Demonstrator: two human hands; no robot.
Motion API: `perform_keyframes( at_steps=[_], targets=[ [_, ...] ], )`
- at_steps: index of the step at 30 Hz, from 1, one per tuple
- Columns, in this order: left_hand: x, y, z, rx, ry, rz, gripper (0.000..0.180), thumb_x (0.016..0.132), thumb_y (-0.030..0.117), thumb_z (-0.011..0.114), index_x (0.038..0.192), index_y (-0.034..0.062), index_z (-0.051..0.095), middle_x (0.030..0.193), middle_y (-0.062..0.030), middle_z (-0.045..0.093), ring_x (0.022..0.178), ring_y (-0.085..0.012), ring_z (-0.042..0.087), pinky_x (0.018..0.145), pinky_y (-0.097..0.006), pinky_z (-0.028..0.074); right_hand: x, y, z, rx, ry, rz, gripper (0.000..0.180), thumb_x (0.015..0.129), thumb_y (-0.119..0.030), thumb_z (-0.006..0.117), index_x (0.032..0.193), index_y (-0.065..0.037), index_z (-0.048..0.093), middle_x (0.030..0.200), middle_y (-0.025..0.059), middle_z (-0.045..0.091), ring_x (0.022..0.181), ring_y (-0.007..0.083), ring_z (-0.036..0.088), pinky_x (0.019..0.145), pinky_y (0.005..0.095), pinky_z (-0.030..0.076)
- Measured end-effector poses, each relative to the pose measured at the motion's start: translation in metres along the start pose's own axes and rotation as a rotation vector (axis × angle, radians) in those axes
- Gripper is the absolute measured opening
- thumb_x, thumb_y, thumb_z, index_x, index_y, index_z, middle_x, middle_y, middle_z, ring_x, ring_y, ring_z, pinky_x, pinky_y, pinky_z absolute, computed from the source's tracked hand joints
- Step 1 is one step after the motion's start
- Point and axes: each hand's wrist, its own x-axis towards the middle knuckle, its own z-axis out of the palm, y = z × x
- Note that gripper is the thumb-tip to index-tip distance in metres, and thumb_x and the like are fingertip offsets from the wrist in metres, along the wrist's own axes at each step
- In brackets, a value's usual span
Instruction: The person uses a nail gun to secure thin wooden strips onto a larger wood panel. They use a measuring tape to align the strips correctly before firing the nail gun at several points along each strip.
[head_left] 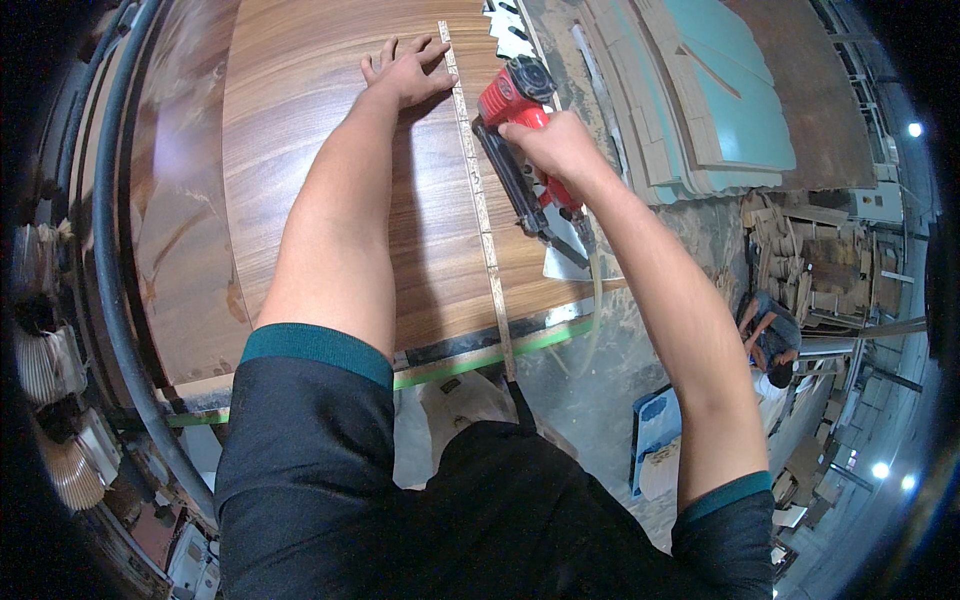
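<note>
A red and black nail gun (503, 97) is gripped in my right hand (556, 150), tilted over the right side of a brown wood-grain board (310, 130). Its black magazine slants down toward me, and a pale hose hangs from the handle. My left hand (404, 78) lies on the board's far part, fingers spread, with fingertips at a long narrow strip (472, 165). The strip runs from the far end of the board past its near edge toward my body. Whether the gun's nose touches the strip or board I cannot tell.
Stacked teal-faced panels (725, 110) stand at the far right. A pale sheet (566, 252) lies under the gun. Along the left runs a blue-grey metal rail (108, 200). Green edging (440, 373) lines the near side. Another person (772, 335) sits low at the right.
</note>
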Motion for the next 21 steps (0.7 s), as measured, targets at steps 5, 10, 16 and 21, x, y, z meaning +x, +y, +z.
perform_keyframes(
  at_steps=[5,10,16,21],
  targets=[
    [-0.001,0.005,-0.004,-0.01,-0.028,-0.004,0.089,0.088,0.078,0.076,0.169,0.0535,0.048,0.188,0.0083,0.028,0.175,-0.0357,0.01,0.133,-0.077,0.0,-0.025,0.025,0.001,0.027,0.037,0.039,0.044,0.096,-0.042,0.087,0.086,-0.001,0.076,0.069,0.0056,0.07,0.056,0.0165,0.067,0.052,0.0363,0.053],
    [0.001,-0.002,0.001,-0.025,0.007,0.015,0.089,0.088,0.078,0.075,0.169,0.0527,0.048,0.188,0.0067,0.029,0.175,-0.0372,0.01,0.133,-0.077,-0.001,-0.033,0.029,0.0,0.033,-0.004,0.079,0.059,0.092,-0.05,0.087,0.103,0.008,0.081,0.087,0.0193,0.081,0.08,0.0294,0.081,0.077,0.0449,0.064],
    [0.002,-0.002,0.005,-0.002,0.032,0.022,0.091,0.086,0.082,0.075,0.169,0.0538,0.047,0.187,0.006,0.031,0.175,-0.0382,0.011,0.131,-0.077,0.0,-0.039,0.025,0.003,-0.009,0.001,0.018,0.061,0.093,-0.05,0.087,0.101,0.01,0.081,0.085,0.0212,0.081,0.082,0.0301,0.082,0.081,0.0461,0.065],
    [0.003,-0.003,0.007,0.01,0.033,0.023,0.092,0.087,0.084,0.073,0.169,0.0543,0.047,0.187,0.0061,0.032,0.175,-0.0386,0.013,0.131,-0.077,0.001,-0.038,0.024,0.004,-0.024,0.001,0.025,0.061,0.093,-0.05,0.087,0.102,0.01,0.081,0.087,0.0234,0.081,0.084,0.032,0.083,0.082,0.0472,0.065]
  ],
)
